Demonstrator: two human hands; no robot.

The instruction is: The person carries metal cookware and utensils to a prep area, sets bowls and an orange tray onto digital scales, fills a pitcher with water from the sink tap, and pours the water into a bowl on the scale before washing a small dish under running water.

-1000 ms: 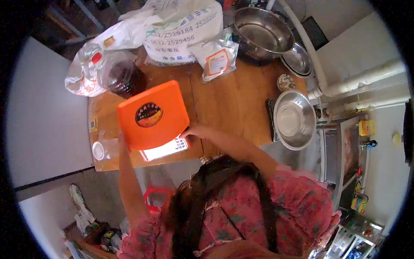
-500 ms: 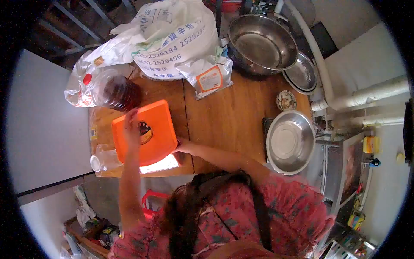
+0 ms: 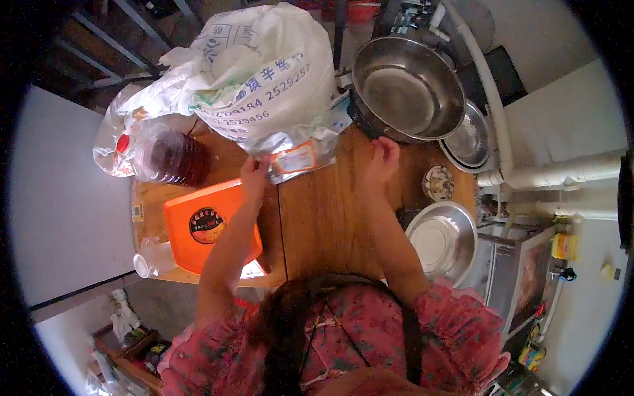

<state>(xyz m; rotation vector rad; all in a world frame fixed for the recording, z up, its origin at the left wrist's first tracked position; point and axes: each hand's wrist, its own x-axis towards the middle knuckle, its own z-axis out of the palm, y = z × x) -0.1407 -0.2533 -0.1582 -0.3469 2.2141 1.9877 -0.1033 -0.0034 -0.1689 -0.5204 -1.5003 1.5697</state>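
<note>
My left hand has its fingers closed at the left edge of a silver foil bag with an orange-framed label. The bag leans against a large white woven sack. My right hand is over the table below the large metal basin, fingers loosely curled and apart, with nothing visible in them. Under my left forearm is an orange lid with a round dark emblem, resting on a container with a white side. A red-capped plastic jug of dark red liquid lies beyond it.
A clear plastic jar lies at the table's left front. On the right are a smaller metal bowl, a patterned dish and a metal strainer or pan. White pipes run along the right wall.
Both hands have left the orange lid. My left hand has moved up and right to the foil bag, which has shifted left and down. My right hand has moved right, towards the large basin.
</note>
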